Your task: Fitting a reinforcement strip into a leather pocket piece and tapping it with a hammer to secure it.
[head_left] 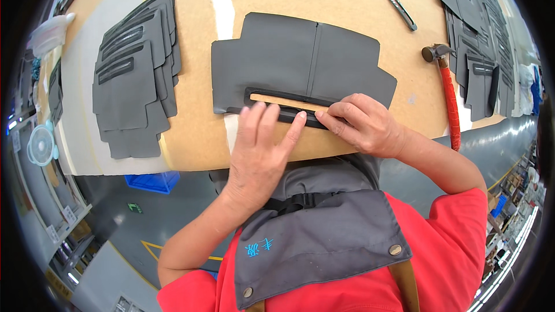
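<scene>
A dark grey leather-like panel with stepped corners and a seam down its middle lies flat on the table in front of me. Along its near edge runs a long narrow slot framed by a black strip; tan table surface shows through the slot. My left hand is over the left part of this strip, fingers apart and slightly blurred, the index fingertip touching it. On the strip's right part, the thumb and fingers of my right hand pinch the black edge; their undersides are hidden.
Overlapping stacks of similar grey panels lie at the left and far right. A red-handled hammer and small thread snips rest right of the panel. Below the table's near edge stands a blue bin.
</scene>
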Demonstrator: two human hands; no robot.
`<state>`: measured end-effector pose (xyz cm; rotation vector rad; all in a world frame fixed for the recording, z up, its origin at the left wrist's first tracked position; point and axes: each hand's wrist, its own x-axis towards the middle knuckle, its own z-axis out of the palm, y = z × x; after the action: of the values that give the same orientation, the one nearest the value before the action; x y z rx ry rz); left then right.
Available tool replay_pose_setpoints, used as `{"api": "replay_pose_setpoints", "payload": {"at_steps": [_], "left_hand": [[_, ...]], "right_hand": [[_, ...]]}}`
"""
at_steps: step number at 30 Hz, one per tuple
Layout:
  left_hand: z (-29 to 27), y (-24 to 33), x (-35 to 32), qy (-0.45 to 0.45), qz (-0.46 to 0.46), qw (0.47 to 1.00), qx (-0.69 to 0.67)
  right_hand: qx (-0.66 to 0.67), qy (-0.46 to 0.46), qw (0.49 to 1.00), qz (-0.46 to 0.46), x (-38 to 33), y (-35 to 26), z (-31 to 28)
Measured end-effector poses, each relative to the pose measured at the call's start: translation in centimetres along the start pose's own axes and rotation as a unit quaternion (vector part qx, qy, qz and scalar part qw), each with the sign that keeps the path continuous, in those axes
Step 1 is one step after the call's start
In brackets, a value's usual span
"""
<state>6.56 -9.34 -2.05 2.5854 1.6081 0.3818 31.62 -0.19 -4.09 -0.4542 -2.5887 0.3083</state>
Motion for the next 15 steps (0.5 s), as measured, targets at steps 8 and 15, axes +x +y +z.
{"api": "replay_pose_setpoints", "payload": {"at_steps": [8, 15], "left_hand": [[1.1, 2.5, 0.1, -0.003, -0.027, 0.999, -0.021], [1.1, 3.1, -0.1, -0.003, -0.035, 0.999, 0.0]], "right_hand": [[0.049, 0.018, 0.998, 0.041, -0.4, 0.3, 0.2], [0.013, 0.007, 1.0, 0.008, -1.0, 0.0, -0.7]]}}
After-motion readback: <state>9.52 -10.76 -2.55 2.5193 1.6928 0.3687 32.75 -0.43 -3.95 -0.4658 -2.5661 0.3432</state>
